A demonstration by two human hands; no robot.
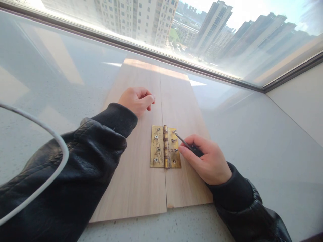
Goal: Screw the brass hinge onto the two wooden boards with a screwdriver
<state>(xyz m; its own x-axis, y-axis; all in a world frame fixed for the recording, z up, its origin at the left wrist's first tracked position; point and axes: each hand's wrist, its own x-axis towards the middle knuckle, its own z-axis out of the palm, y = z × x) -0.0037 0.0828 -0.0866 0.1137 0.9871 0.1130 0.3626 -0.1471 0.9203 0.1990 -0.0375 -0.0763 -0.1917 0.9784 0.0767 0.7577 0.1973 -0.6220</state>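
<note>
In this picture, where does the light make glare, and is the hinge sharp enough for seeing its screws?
Head view: glare whitens the lower edge of the window, and sunlight crosses the far end of the wooden boards; head view: the hinge is readable, its left-side screws showing crosses, though fine detail is soft; head view: the buildings lean.

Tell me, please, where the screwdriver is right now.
In the head view, the screwdriver is right of centre in the right hand, its tip at the top right screw of the hinge.
</note>
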